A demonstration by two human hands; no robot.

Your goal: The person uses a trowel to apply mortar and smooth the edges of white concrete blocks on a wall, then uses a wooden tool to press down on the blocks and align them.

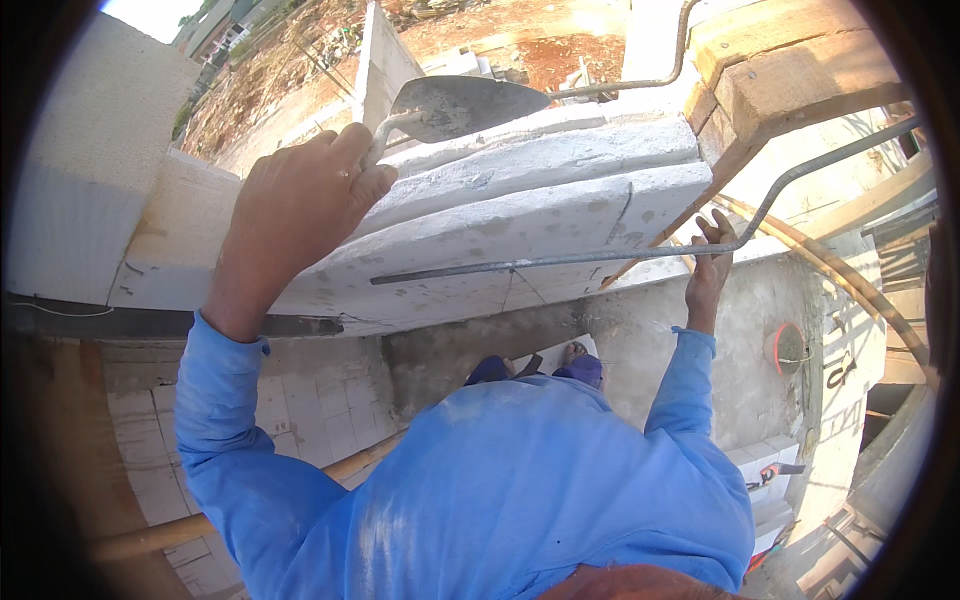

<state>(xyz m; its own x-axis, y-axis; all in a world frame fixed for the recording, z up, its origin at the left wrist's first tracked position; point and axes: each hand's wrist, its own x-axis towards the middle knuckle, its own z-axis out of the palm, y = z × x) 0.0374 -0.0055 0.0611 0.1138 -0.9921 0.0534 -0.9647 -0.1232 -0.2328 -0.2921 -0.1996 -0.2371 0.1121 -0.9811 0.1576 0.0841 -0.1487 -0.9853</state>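
My left hand (305, 205) is closed around the handle of a pointed trowel (468, 108), with the grey blade above the top of a pale block wall (520, 205). The blade points right, and grey mortar smears it. My right hand (711, 255) is raised on the wall's near side, fingers apart. A bent steel bar (560, 260) passes across that hand, and I cannot tell whether they touch. The bar's straight free end runs left along the wall face. A second bent bar (625, 87) reaches over the wall beyond the trowel tip.
Timber formwork (800, 85) stands at the upper right, with a bamboo pole (850, 275) below it. A round container (787, 348) and a handled tool (772, 474) are at the right. Another pole (160, 537) crosses the lower left. My feet are on a white block below the wall.
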